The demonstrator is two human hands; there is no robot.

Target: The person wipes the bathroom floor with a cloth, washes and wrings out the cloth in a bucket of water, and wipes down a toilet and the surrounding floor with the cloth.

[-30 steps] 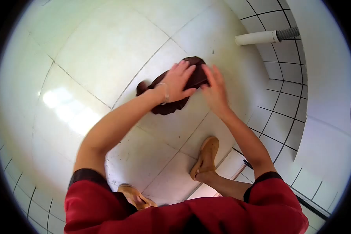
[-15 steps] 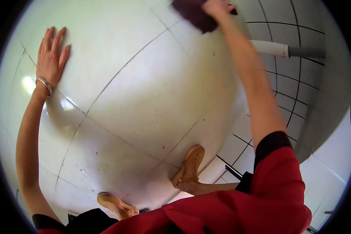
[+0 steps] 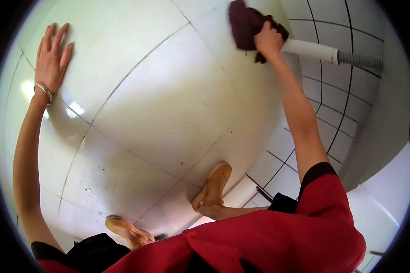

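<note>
My right hand (image 3: pixel 269 42) is closed on a dark maroon cloth (image 3: pixel 245 26), which is bunched against the pale floor tiles near the wall at the upper right. Part of the cloth spreads out to the left of my fingers. At the upper left, my left hand (image 3: pixel 51 59) lies on the tiled floor (image 3: pixel 168 104) with its fingers stretched out and nothing in them. A silver bracelet (image 3: pixel 44 93) circles the left wrist. Dark specks dot the tiles between my left arm and my feet.
A white pipe (image 3: pixel 312 50) with a grey ribbed hose (image 3: pixel 360 60) runs beside my right hand along the white wall tiles (image 3: pixel 323 91). My feet, in tan clogs (image 3: pixel 213 184), stand at the bottom. A grey curved surface (image 3: pixel 373 136) rises at the right.
My right hand has moved the cloth rightward and down, close to the white pipe. My left hand stays flat on the floor while the whole view has shifted slightly.
</note>
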